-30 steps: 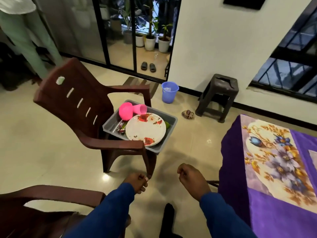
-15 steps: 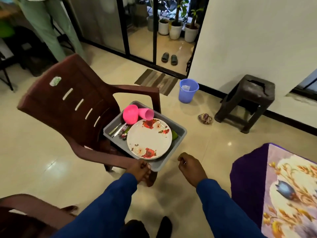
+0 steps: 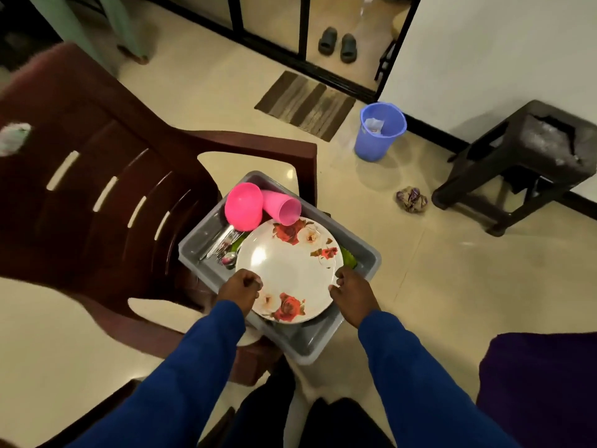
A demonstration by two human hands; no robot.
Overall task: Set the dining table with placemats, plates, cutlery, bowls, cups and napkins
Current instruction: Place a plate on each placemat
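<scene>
Setting barely begun: the tableware is all in the tub, and I am at the plate.

The flowered plate [image 3: 289, 266] lies on top in the grey tub [image 3: 361, 253] on the brown chair [image 3: 97, 205]; my left hand [image 3: 240, 286] and right hand [image 3: 350, 291] sit at its two near edges, fingers curled, touching the rim, though I cannot tell whether they grip it. Behind it lie a pink bowl [image 3: 243, 206], a pink cup [image 3: 281, 206] on its side and cutlery [image 3: 221, 244]; something green [image 3: 349, 257] peeks from under. The purple-clothed table [image 3: 542, 376] is at my right, and nothing shows on the corner in view, so I judge every item is left to lay.
</scene>
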